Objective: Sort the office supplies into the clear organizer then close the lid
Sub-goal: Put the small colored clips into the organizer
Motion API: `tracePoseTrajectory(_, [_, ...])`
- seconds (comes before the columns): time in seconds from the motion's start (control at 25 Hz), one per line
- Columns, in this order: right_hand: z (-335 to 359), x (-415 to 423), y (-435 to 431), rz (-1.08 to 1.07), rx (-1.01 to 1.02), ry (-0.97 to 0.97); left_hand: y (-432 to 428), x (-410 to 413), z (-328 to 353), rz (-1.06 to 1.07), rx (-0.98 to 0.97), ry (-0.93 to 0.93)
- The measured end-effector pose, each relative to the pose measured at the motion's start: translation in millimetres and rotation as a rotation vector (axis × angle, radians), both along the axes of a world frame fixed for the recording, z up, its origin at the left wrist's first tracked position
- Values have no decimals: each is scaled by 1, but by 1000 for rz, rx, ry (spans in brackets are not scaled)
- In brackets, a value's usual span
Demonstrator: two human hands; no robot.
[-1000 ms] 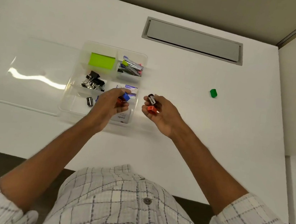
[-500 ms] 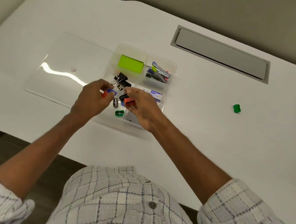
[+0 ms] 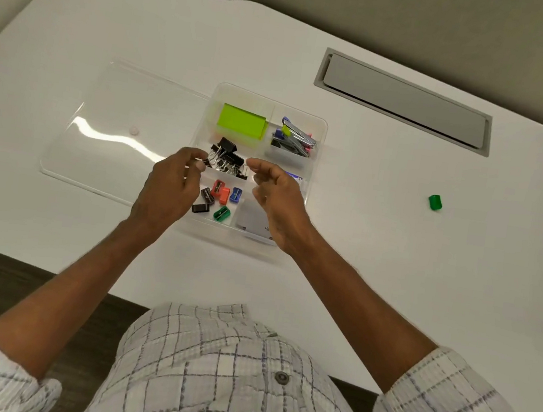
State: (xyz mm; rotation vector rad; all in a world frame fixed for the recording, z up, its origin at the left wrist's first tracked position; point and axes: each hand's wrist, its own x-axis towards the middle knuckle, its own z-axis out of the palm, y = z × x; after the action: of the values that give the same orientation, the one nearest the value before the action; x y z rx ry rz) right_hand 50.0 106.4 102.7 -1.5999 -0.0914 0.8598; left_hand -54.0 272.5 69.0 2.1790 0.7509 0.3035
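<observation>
The clear organizer (image 3: 322,126) sits mid-desk with its clear lid (image 3: 128,131) swung open flat to the left. Its compartments hold a green sticky-note pad (image 3: 241,122), small staplers (image 3: 294,138), black binder clips (image 3: 226,160) and several small pencil sharpeners (image 3: 221,195) in red, blue, green and black. A white box (image 3: 254,221) lies in the front right compartment. My left hand (image 3: 170,189) and my right hand (image 3: 276,199) hover over the front of the organizer, fingers loosely curled, holding nothing. One green sharpener (image 3: 435,202) lies alone on the desk to the right.
A grey cable-port cover (image 3: 404,100) is set into the white desk behind the organizer. The desk's front edge runs just below my forearms. A partition wall stands at the right edge.
Both hands carried sharpeners over the front left compartment and released them; the sharpeners now lie inside and both hands are empty. The camera view shifted left.
</observation>
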Motion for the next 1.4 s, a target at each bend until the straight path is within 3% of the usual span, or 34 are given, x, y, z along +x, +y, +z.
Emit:
tracePoseTrajectory(0.4, [-16, 27, -91, -96, -182, -436, -66, 38, 5, -412, 28, -43])
tracePoseTrajectory(0.68, [-26, 59, -174, -223, -321, -546, -150, 104, 2, -670, 103, -68])
tracePoseTrajectory(1.24, [-59, 148, -288, -212, -586, -836, -261, 205, -12, -852, 327, 71])
tracePoseTrajectory(1.4, [-74, 177, -299, -68, -712, -807, -268, 212, -27, -856, 355, 147])
